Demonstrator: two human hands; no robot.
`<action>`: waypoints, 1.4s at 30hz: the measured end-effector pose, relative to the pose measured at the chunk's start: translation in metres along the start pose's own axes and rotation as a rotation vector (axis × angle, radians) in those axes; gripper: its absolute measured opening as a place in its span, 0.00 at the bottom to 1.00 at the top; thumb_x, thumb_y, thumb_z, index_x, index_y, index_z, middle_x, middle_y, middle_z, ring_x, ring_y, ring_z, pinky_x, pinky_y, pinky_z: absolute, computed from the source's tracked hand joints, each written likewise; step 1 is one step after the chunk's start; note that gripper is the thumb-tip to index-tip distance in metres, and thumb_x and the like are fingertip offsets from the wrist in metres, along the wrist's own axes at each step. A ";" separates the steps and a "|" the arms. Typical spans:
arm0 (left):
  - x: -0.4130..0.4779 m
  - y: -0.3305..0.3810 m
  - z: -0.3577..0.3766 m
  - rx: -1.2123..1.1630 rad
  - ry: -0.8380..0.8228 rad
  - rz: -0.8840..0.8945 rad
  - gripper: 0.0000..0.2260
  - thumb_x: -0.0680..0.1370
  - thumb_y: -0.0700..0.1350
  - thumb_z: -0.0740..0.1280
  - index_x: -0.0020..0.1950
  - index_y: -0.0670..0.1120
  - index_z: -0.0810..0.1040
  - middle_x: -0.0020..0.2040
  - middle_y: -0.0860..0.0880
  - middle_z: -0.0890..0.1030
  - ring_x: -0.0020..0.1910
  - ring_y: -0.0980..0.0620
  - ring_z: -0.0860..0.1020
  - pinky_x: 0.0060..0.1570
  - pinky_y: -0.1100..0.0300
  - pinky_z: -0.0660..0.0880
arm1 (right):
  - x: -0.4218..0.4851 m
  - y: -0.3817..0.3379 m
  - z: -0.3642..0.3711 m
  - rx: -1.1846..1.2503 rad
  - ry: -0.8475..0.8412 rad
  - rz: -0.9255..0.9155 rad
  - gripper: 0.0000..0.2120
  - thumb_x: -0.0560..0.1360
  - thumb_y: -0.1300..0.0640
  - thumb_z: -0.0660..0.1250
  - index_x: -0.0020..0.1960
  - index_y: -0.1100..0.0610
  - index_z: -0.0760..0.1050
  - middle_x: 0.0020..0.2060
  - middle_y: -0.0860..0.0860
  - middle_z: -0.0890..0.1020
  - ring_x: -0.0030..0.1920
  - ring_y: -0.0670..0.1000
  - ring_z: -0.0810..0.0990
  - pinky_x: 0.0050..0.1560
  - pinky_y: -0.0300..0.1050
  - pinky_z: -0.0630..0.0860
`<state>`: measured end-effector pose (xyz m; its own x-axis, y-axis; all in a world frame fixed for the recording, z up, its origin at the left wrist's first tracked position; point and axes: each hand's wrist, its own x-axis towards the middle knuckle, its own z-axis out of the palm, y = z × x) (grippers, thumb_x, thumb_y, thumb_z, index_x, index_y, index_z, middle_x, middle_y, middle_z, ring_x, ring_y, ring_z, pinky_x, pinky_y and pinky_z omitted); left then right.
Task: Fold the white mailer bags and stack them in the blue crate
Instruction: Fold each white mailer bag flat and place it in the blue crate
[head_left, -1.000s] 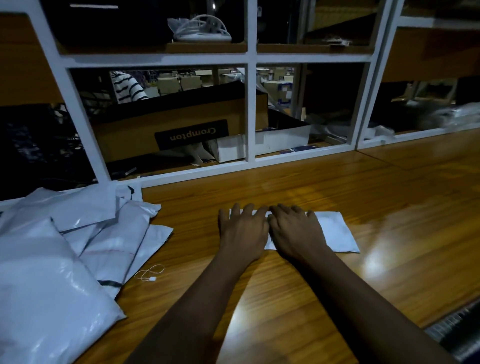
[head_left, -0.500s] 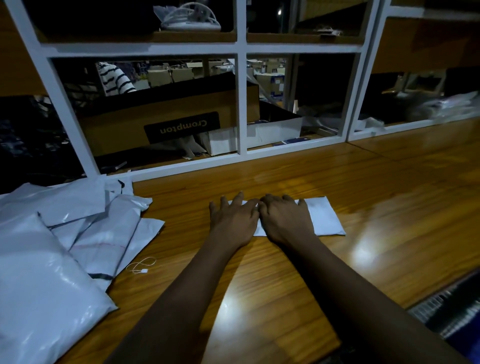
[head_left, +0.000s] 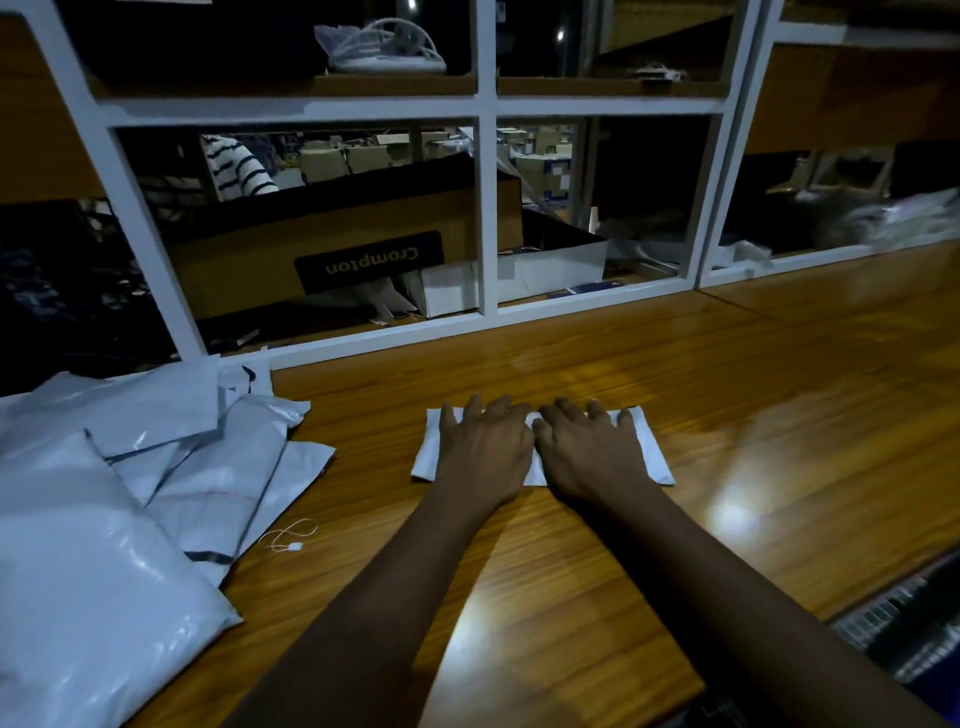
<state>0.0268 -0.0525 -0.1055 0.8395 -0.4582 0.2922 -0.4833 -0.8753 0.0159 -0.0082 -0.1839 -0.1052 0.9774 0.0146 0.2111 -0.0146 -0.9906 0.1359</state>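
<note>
Plainly, neither grip is closed. The left hand (head_left: 483, 447) and right hand (head_left: 587, 452) lie side by side, fingers spread flat, pressing a small folded white plastic mailer bag (head_left: 649, 449) onto the glossy wooden tabletop (head_left: 779, 415). That bag looks folded but not yet stacked, and the blue crate is out of view. A heap of unfolded white mailer bags (head_left: 104, 545) waits at the left, so most of the work seems to remain.

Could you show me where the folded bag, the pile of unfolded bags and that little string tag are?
folded bag (head_left: 654, 465): head view, its uncovered right end.
pile of unfolded bags (head_left: 88, 582): head view, the big front bag.
string tag (head_left: 296, 546): head view, its small white end.
</note>
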 end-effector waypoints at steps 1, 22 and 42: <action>0.002 -0.002 0.001 0.014 -0.015 -0.012 0.19 0.84 0.51 0.51 0.75 0.54 0.65 0.75 0.52 0.66 0.75 0.43 0.60 0.71 0.38 0.58 | 0.000 0.001 -0.002 0.007 -0.019 0.004 0.29 0.79 0.48 0.39 0.71 0.52 0.70 0.73 0.55 0.70 0.71 0.65 0.67 0.66 0.68 0.63; -0.005 -0.008 -0.012 -0.071 -0.244 0.140 0.24 0.84 0.59 0.45 0.80 0.59 0.49 0.81 0.59 0.49 0.79 0.49 0.47 0.73 0.34 0.43 | -0.027 0.031 -0.006 0.256 -0.248 0.019 0.35 0.79 0.31 0.43 0.81 0.45 0.42 0.82 0.47 0.45 0.80 0.60 0.43 0.75 0.68 0.42; -0.015 0.022 -0.008 0.022 0.157 0.062 0.22 0.78 0.54 0.50 0.55 0.54 0.83 0.52 0.49 0.84 0.48 0.43 0.81 0.52 0.42 0.72 | -0.019 0.028 0.012 0.028 -0.075 0.015 0.41 0.71 0.42 0.29 0.74 0.51 0.65 0.73 0.57 0.67 0.70 0.66 0.64 0.68 0.65 0.62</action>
<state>0.0021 -0.0637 -0.1019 0.7583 -0.4828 0.4380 -0.5255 -0.8503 -0.0274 -0.0243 -0.2139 -0.1165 0.9901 -0.0096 0.1402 -0.0246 -0.9941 0.1056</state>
